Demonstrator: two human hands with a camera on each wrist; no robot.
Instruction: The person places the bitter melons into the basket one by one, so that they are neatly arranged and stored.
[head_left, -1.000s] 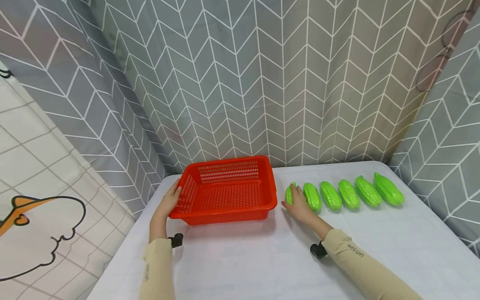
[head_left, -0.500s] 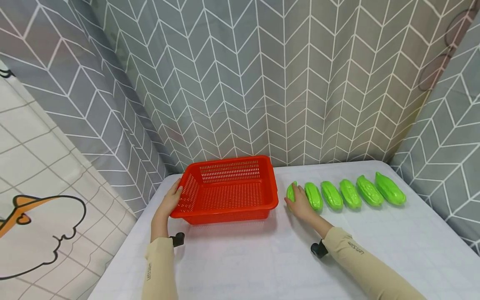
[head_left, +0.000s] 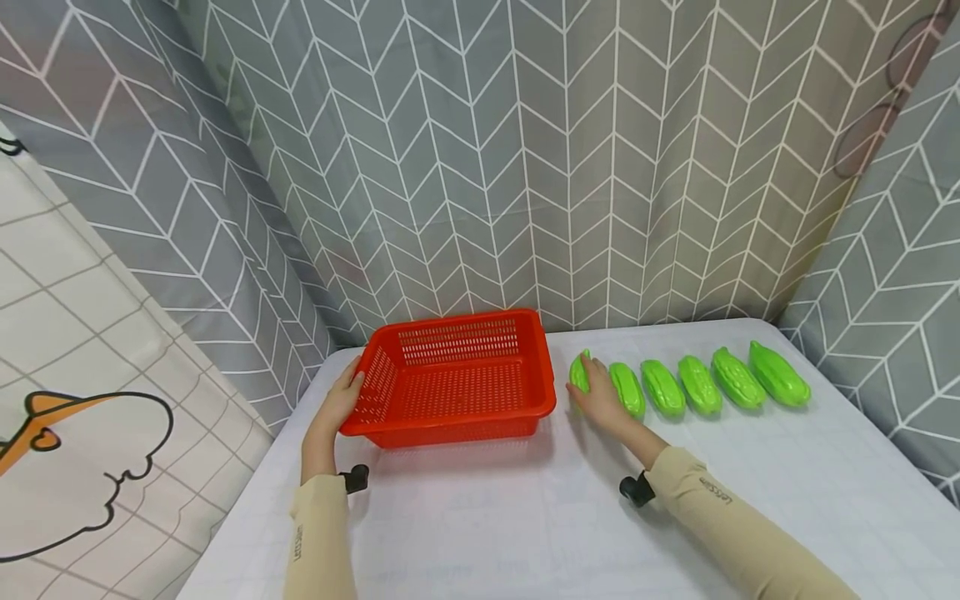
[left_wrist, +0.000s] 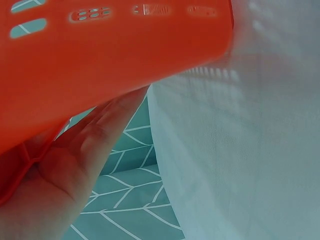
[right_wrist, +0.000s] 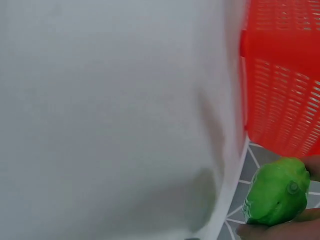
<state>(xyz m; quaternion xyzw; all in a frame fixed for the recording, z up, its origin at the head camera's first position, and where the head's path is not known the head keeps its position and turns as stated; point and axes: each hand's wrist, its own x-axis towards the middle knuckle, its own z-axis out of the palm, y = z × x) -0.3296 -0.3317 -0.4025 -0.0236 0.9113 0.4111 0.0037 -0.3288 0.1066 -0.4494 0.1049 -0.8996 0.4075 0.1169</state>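
A red perforated plastic basket [head_left: 457, 431] stands at the back left of the table. At its left side my left hand [head_left: 341, 400] holds the rim, and the fingers [left_wrist: 107, 125] lie along the outer wall in the left wrist view. My right hand [head_left: 602, 406] holds a shiny green bitter melon [head_left: 578, 374], the leftmost of a row. In the right wrist view this melon's bumpy end shows between thumb and fingers, with a shadow on the cloth nearby; the hand covers part of it.
Several more green bitter melons [head_left: 663, 388] lie side by side right of my right hand. The rightmost green one [head_left: 780, 375] looks smoother. A white cloth covers the table [head_left: 480, 525]. Patterned grey curtains [head_left: 480, 167] rise behind and at the sides.
My right hand has moved slightly up and away in the head view, with the melon in it. My left hand and the basket have stayed in place.
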